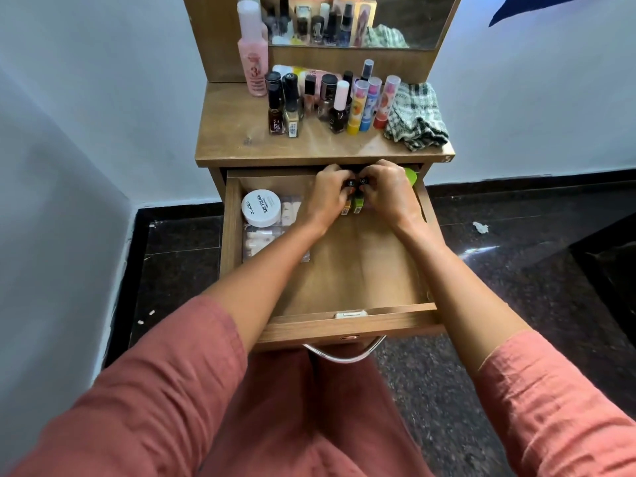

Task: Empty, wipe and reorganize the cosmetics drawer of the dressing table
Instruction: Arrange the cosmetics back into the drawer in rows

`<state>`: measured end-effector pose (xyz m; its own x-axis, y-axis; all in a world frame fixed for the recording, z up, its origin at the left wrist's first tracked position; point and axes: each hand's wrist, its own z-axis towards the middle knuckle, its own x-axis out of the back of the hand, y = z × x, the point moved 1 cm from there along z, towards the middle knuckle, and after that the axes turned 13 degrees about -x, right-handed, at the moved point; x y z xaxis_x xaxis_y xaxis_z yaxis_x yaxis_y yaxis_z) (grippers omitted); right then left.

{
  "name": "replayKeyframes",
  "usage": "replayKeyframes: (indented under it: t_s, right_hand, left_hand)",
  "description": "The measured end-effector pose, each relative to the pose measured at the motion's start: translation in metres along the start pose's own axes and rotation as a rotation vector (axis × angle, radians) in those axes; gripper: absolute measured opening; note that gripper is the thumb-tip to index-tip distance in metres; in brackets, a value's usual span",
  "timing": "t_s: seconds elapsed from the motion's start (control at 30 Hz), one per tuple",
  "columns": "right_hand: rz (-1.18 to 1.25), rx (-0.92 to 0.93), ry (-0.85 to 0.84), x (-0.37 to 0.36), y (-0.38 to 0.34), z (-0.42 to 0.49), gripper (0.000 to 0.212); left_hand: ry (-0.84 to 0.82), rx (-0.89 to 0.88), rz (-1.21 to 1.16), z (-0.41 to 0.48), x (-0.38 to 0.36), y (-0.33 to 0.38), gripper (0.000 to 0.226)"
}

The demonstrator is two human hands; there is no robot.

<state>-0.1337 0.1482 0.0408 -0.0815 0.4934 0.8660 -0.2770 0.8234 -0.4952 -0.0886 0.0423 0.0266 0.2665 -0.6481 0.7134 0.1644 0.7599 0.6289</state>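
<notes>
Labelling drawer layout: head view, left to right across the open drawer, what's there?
White jar → left hand, holding orange bottle → green bottle, held by right hand → green cap at far right.

Both hands are bunched at twelve o'clock in the drawer (361,270). The left hand (328,192) and right hand (389,192) curl over the small bottles (358,206), so only black caps and yellow-green bases peek out and the count is unclear. There's a green thing (410,175) at one o'clock, mostly behind the right hand. The left forearm (275,263) covers part of the clear packet (258,241). The mirror (413,18) is cut off by the top edge.
</notes>
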Motion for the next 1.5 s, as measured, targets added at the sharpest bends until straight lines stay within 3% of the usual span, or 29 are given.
replayKeyframes:
  t_s: [0.47, 0.77, 1.03, 1.27, 1.4, 1.5]
  right_hand:
    - [-0.029, 0.024, 0.041, -0.011, 0.005, -0.007, 0.036]
    - [0.019, 0.005, 0.066, 0.002, -0.005, -0.018, 0.032]
    - [0.127, 0.067, 0.117, 0.017, -0.048, -0.017, 0.022]
    - [0.229, 0.158, 0.128, 0.022, -0.102, 0.009, 0.032]
    - [0.254, 0.202, 0.141, 0.022, -0.123, 0.027, 0.044]
    - [0.243, 0.233, 0.156, 0.017, -0.129, 0.036, 0.044]
  left_hand:
    - [0.067, 0.068, 0.030, -0.002, -0.005, 0.003, 0.029]
    - [0.112, 0.044, 0.034, -0.008, 0.011, 0.009, 0.030]
    - [0.296, -0.081, 0.053, -0.010, 0.055, 0.010, 0.024]
    - [0.498, -0.080, 0.103, 0.003, 0.103, -0.006, 0.029]
    - [0.442, 0.028, 0.192, 0.020, 0.112, -0.016, 0.047]
    - [0.376, 0.066, 0.155, 0.030, 0.115, -0.024, 0.041]
